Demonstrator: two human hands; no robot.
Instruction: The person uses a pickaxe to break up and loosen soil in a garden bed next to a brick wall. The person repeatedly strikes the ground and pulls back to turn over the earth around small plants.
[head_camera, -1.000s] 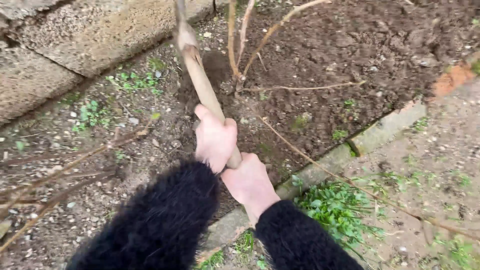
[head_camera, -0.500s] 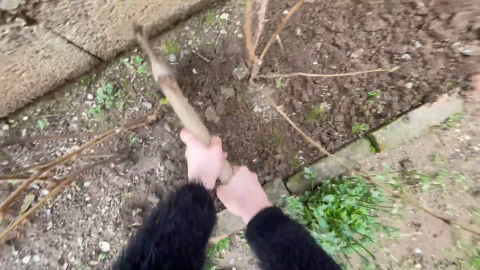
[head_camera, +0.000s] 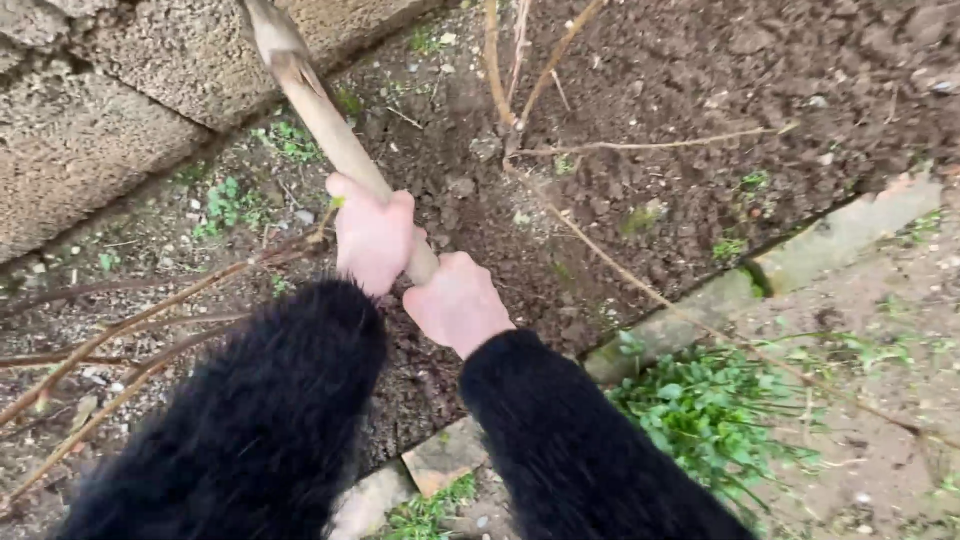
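Note:
Both my hands grip a worn wooden tool handle (head_camera: 320, 112) that slants up and to the left, out of the top of the view. My left hand (head_camera: 372, 236) holds it higher up; my right hand (head_camera: 456, 302) holds its near end, just below the left. My sleeves are black and fuzzy. The tool's head is out of view. Under the hands lies dark dug soil (head_camera: 690, 90) of a garden bed. A bare young shrub (head_camera: 508, 110) with thin tan stems stands just right of the handle.
A rough concrete block wall (head_camera: 90, 120) runs along the upper left. Stone edging (head_camera: 830, 235) borders the bed at right, with a green weed clump (head_camera: 705, 410) beside it. Dry bare branches (head_camera: 120, 335) stretch across the left. A long thin stem (head_camera: 640, 290) trails toward the lower right.
My hands and the handle have risen and drawn back toward the wall; the handle's far end has swung up out of the soil and past the top edge.

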